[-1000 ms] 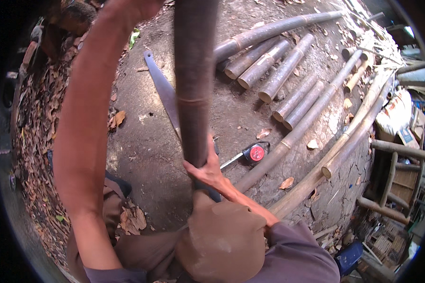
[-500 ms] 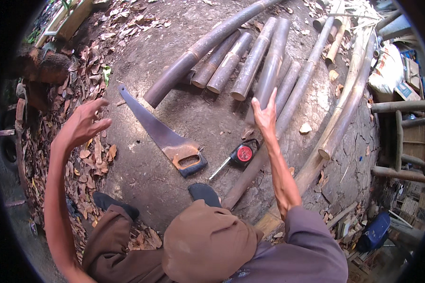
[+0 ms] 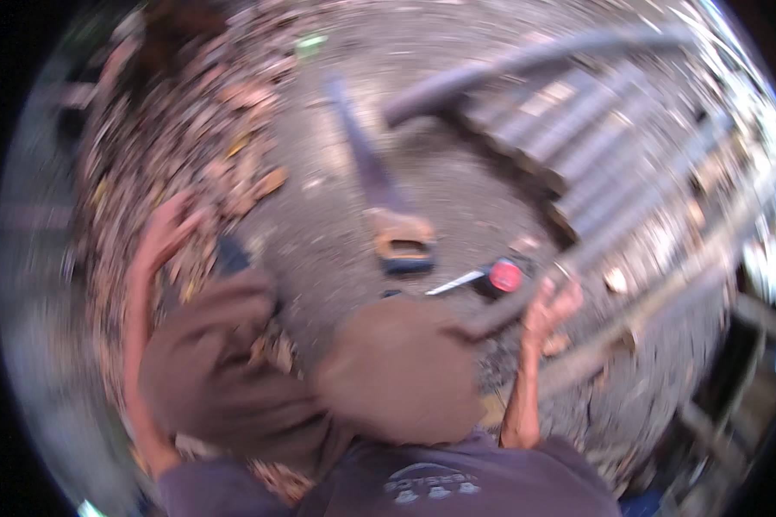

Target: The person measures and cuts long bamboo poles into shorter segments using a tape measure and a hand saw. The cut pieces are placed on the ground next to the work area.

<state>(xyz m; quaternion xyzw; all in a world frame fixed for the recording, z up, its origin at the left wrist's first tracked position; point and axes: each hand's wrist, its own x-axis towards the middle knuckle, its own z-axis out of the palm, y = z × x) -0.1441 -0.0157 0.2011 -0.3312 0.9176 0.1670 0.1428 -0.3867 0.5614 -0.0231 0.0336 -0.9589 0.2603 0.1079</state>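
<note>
The whole view is smeared by motion. My left hand is at the left above dry leaves, empty, its fingers stretched out. My right hand has its fingers apart and holds nothing; it is over a long bamboo pole, and whether it touches the pole I cannot tell. Just left of it lies a tape measure, black with a red disc, its pale blade pulled out a little. A handsaw lies on the ground between my hands, its worn handle toward me. Several cut bamboo lengths lie side by side beyond my right hand.
A long curved bamboo pole lies across the far side. More long poles run along the right. Dry leaves cover the ground at the left. Blurred wooden furniture stands at the right edge. My bent knees are close in front.
My right hand has let go of a cut bamboo length and drawn back toward me. My left hand stays out at the left. The view has swung, so the ground things appear shifted and turned.
</note>
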